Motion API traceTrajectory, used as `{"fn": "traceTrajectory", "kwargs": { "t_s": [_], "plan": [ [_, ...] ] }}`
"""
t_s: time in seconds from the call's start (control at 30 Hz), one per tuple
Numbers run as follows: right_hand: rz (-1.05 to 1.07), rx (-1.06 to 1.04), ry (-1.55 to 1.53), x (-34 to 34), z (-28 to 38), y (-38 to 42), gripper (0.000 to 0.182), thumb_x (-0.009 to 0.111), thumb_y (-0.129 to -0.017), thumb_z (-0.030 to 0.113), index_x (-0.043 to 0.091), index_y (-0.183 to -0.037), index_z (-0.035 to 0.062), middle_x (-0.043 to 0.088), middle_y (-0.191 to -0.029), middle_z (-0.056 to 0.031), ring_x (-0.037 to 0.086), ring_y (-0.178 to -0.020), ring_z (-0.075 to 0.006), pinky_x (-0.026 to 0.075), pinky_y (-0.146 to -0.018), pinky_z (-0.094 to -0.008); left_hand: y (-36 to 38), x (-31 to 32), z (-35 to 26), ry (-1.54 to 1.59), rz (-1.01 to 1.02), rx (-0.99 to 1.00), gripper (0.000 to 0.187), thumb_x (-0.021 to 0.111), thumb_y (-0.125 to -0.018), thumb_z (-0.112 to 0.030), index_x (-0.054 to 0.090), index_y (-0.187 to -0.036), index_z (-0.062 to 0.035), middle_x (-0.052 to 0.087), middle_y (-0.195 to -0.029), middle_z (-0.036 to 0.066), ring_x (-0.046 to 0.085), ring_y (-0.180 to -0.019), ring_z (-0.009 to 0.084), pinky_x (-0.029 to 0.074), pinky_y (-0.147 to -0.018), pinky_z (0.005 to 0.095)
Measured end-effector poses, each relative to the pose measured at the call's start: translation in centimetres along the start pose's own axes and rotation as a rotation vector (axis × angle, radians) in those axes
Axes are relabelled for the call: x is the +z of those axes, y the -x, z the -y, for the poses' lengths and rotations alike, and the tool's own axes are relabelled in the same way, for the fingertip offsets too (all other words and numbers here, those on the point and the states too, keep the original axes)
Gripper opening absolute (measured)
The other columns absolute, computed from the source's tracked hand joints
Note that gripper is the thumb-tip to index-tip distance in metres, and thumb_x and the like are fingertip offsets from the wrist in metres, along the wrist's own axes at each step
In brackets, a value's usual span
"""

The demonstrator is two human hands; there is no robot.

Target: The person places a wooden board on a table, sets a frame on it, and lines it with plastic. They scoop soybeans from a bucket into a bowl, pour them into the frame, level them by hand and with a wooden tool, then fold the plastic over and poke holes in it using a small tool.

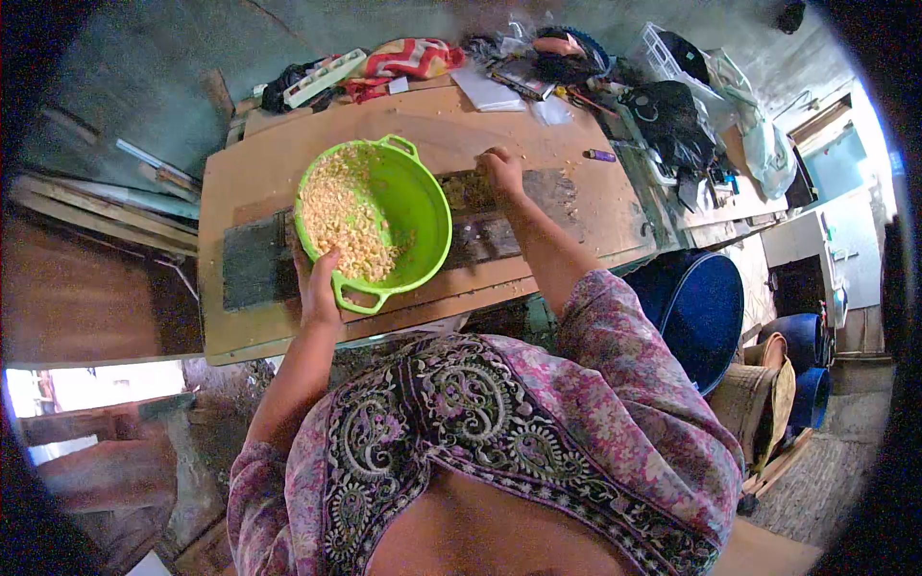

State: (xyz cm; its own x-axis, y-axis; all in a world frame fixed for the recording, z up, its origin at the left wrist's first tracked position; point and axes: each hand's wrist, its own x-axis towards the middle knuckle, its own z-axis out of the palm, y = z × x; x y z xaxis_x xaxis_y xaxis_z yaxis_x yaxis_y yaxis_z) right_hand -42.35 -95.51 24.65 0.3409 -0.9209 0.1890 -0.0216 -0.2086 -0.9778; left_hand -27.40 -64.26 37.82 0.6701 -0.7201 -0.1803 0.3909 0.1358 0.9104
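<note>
Head view looks straight down on a wooden counter (538,134), with the person's patterned sleeves at the bottom of the picture. The left hand (320,288) has its grip closed around the near rim of a green bowl (418,206), just beside the bowl's near handle, thumb on the inner side of the rim. The bowl is tilted, its far handle pointing toward the far edge of the counter, and it is partly filled with pale yellow chopped pieces (346,211) heaped against its left wall. The bowl rests at the near-left part of the counter, over a long dark board (254,264) that runs from left to right across the counter's middle.

The right hand (501,173) lies just to the right of the bowl, fingers curled down onto a small heap of the same pale bits (466,190) lying on the dark board; whether the fingers pinch any of them cannot be told.

Along the far edge of the counter lie a red and yellow cloth (408,58), a white ice tray (322,77), some papers (487,93) and dark clutter. A small purple lighter (602,156) lies near the right edge. Beyond the right edge of the counter stands a dark blue barrel (701,307).
</note>
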Motion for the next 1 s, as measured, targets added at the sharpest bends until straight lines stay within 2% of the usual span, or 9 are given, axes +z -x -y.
{"fn": "traceTrajectory", "kwargs": {
  "t_s": [0.23, 0.3, 0.4, 0.5, 0.57, 0.63, 0.7, 0.9, 1.0],
  "plan": [
    [-0.060, 0.258, -0.448, -0.1, 4.6, 1.3, 0.011, 0.046, -0.072, 0.011, 0.052, -0.066, 0.0035, 0.049, -0.058, -0.0036, 0.044, -0.050, -0.0134, 0.037, -0.048, -0.0265, -0.5, -0.7, 0.6, -0.031, -0.012, 0.039, 0.051, 0.052, -0.070, -0.025, 0.037, -0.117, -0.0089, 0.048, -0.107, 0.011, 0.052, -0.093, 0.0260, 0.044, -0.079, 0.0385],
    [0.120, 0.276, -0.945, -1.0, 2.5, 0.2, 0.012, 0.045, -0.073, 0.012, 0.049, -0.068, 0.0024, 0.046, -0.057, -0.0064, 0.045, -0.049, -0.0177, 0.037, -0.045, -0.0284, -1.9, -2.5, 2.3, -0.026, 0.026, 0.010, 0.052, 0.052, -0.070, -0.026, 0.038, -0.117, -0.0075, 0.049, -0.107, 0.012, 0.052, -0.092, 0.0253, 0.044, -0.079, 0.0375],
    [-0.170, 0.452, -1.039, 1.1, 9.8, 1.4, 0.012, 0.044, -0.073, 0.013, 0.048, -0.069, 0.0030, 0.047, -0.060, -0.0078, 0.045, -0.050, -0.0192, 0.039, -0.045, -0.0297, -0.8, -1.0, 1.0, -0.035, -0.043, -0.043, 0.053, 0.053, -0.070, -0.028, 0.039, -0.116, -0.0059, 0.050, -0.105, 0.011, 0.052, -0.092, 0.0252, 0.044, -0.078, 0.0379],
    [-0.011, 0.476, -0.968, 3.4, 15.7, 2.8, 0.014, 0.043, -0.074, 0.015, 0.049, -0.071, 0.0029, 0.048, -0.063, -0.0090, 0.046, -0.051, -0.0210, 0.042, -0.048, -0.0312, -1.7, -1.9, 1.9, -0.078, -0.024, 0.039, 0.052, 0.053, -0.069, -0.029, 0.039, -0.115, -0.0087, 0.050, -0.104, 0.010, 0.052, -0.090, 0.0252, 0.045, -0.077, 0.0379],
    [0.197, 0.235, -0.379, 5.6, 19.7, 6.0, 0.016, 0.046, -0.073, 0.016, 0.052, -0.075, 0.0019, 0.051, -0.066, -0.0104, 0.052, -0.057, -0.0237, 0.045, -0.054, -0.0349, -1.3, -1.3, 1.2, -0.109, -0.042, 0.051, 0.050, 0.053, -0.069, -0.029, 0.040, -0.114, -0.0104, 0.050, -0.102, 0.010, 0.052, -0.089, 0.0251, 0.046, -0.074, 0.0380],
    [0.728, -0.147, -0.010, 8.7, 17.3, 6.9, 0.022, 0.056, -0.071, 0.015, 0.058, -0.090, 0.0045, 0.057, -0.074, -0.0109, 0.058, -0.075, -0.0249, 0.046, -0.068, -0.0348, -0.8, -0.5, 0.2, -0.141, -0.051, 0.067, 0.048, 0.052, -0.069, -0.029, 0.040, -0.113, -0.0121, 0.050, -0.101, 0.010, 0.052, -0.089, 0.0250, 0.047, -0.071, 0.0381],
    [1.016, -0.530, 0.709, 10.8, 19.9, 9.7, 0.024, 0.058, -0.069, 0.018, 0.060, -0.092, 0.0096, 0.059, -0.079, -0.0117, 0.057, -0.075, -0.0271, 0.045, -0.072, -0.0352, -0.3, 0.0, -0.5, -0.020, -0.080, -0.156, 0.045, 0.052, -0.069, -0.030, 0.041, -0.111, -0.0151, 0.049, -0.100, 0.009, 0.052, -0.089, 0.0242, 0.049, -0.064, 0.0380],
    [0.627, -0.328, 0.789, 4.7, 18.3, 3.3, 0.020, 0.054, -0.066, 0.015, 0.062, -0.083, 0.0075, 0.060, -0.079, -0.0136, 0.056, -0.074, -0.0296, 0.043, -0.070, -0.0378, -1.0, -1.3, 0.3, 0.030, -0.027, -0.133, 0.042, 0.051, -0.071, -0.029, 0.044, -0.108, -0.0100, 0.053, -0.094, 0.009, 0.055, -0.083, 0.0239, 0.048, -0.067, 0.0377],
    [0.895, -0.571, 1.597, -0.2, 10.7, -0.8, 0.015, 0.049, -0.071, 0.015, 0.061, -0.077, 0.0077, 0.061, -0.081, -0.0138, 0.058, -0.073, -0.0318, 0.046, -0.065, -0.0375, -2.1, -2.1, 1.6, 0.040, -0.001, -0.011, 0.048, 0.053, -0.071, -0.028, 0.042, -0.112, -0.0060, 0.053, -0.097, 0.011, 0.055, -0.086, 0.0246, 0.046, -0.074, 0.0382]
  ]
}}
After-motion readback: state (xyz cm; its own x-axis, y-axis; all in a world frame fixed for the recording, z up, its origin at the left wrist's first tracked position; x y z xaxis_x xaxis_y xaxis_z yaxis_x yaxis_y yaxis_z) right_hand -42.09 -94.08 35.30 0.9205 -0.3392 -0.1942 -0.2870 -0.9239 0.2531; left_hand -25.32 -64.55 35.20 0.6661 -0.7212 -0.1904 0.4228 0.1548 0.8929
